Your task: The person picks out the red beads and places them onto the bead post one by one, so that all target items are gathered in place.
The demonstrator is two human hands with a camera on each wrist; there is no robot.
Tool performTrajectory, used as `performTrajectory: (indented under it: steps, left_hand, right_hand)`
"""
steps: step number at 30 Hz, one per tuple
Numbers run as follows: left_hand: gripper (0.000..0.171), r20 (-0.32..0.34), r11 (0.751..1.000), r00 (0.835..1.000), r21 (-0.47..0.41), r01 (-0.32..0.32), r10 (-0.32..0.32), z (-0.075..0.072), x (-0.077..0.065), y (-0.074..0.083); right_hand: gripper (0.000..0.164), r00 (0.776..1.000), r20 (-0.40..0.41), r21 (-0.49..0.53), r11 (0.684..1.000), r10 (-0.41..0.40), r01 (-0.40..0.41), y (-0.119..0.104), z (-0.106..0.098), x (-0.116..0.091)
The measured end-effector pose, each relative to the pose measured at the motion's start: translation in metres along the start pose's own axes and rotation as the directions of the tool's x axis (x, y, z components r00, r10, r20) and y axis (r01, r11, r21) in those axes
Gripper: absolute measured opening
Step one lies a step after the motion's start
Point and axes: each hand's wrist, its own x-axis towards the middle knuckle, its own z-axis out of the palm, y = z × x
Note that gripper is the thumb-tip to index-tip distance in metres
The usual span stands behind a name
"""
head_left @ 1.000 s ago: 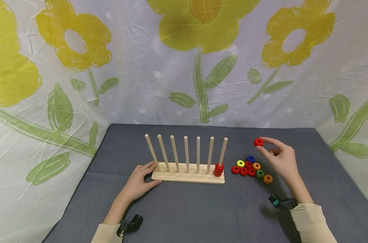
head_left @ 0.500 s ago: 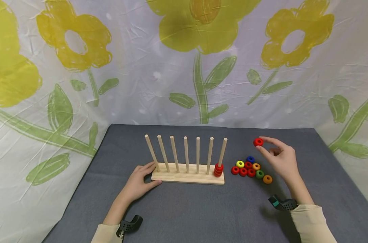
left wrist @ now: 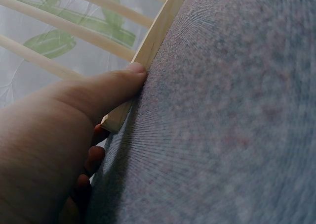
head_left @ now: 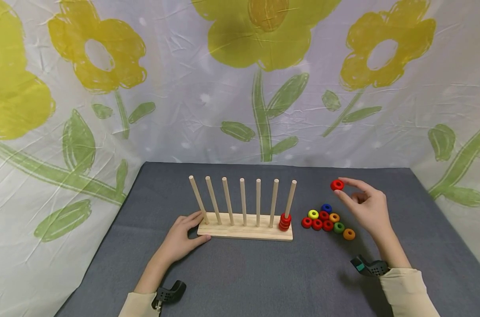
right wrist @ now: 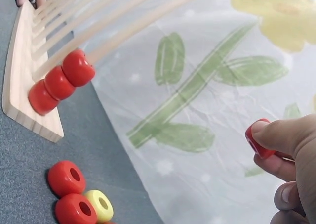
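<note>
A wooden peg board (head_left: pixel 245 232) with several upright pegs stands mid-table. Three red beads (head_left: pixel 285 222) are stacked on its rightmost peg, also plain in the right wrist view. My left hand (head_left: pixel 180 237) grips the board's left end, thumb along the front edge and fingers round behind; the left wrist view shows the thumb (left wrist: pixel 118 83) against the wood. Off to the right, my right hand (head_left: pixel 367 206) pinches a red bead (head_left: pixel 337 185) between thumb and forefinger, raised above the table. In the right wrist view that bead (right wrist: pixel 257 139) shows its hole side-on.
Loose beads lie right of the board, below my right hand: several red ones (head_left: pixel 317 224), a yellow (head_left: pixel 313 214), a blue (head_left: pixel 326 208), a green (head_left: pixel 338 227) and two orange (head_left: pixel 348 234). A flower-printed curtain (head_left: pixel 176 114) hangs along the table's back edge.
</note>
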Motion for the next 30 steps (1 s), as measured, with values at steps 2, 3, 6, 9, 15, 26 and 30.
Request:
performTrajectory:
  steps: [2,3,6,9,15,26,30]
  left_hand:
    - [0.074,-0.001,1.000,1.000,0.001,-0.001,0.001,0.000,0.000,0.000]
    - [0.074,-0.001,1.000,1.000,-0.001,0.000,0.000,0.000,0.000,0.000]
    - [0.074,-0.001,1.000,1.000,-0.001,-0.001,0.001,0.000,0.000,0.000]
    - [0.074,-0.001,1.000,1.000,-0.001,-0.001,0.001,0.000,0.000,-0.001]
    - [0.074,0.001,1.000,1.000,-0.002,0.000,0.000,0.001,0.000,-0.001]
    - [0.073,-0.005,1.000,1.000,-0.006,-0.003,0.003,0.001,0.000,-0.002]
    - [0.074,0.000,1.000,1.000,-0.006,-0.005,0.005,0.002,0.000,-0.002]
  right_hand:
    - [0.036,1.000,-0.001,-0.002,1.000,-0.006,0.006,-0.001,0.000,0.000]
    - [0.037,1.000,-0.001,-0.006,1.000,-0.010,0.010,-0.002,0.000,0.000]
    - [0.038,1.000,-0.002,-0.007,1.000,-0.019,0.019,-0.004,0.000,0.000]
    - [0.039,1.000,-0.005,-0.003,1.000,-0.026,0.026,-0.005,-0.001,0.000]
    - [0.035,0.999,-0.011,0.013,0.999,-0.047,0.047,-0.033,-0.003,-0.002]
    - [0.036,0.995,-0.018,0.012,0.995,-0.095,0.096,-0.042,-0.004,-0.002]
    - [0.035,0.994,-0.013,0.021,0.994,-0.111,0.111,-0.052,-0.006,-0.002]
